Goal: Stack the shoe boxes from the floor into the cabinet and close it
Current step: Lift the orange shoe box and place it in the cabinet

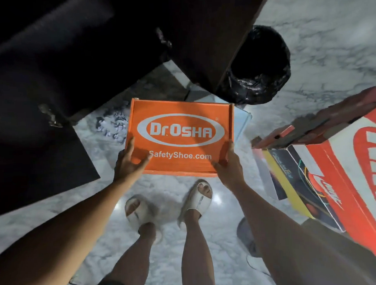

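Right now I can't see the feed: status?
Left hand and right hand grip orange box, one at each side. Cabinet door open. Bin stands beside the cabinet; more boxes at right.

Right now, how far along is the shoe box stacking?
Nothing looks done: the cabinet stands open, its inside too dark to show any boxes. In hand: both hands, left hand and right hand, hold the orange box by its near corners. Left: that box, the red and white box, the dark box beside it, then closing the door.
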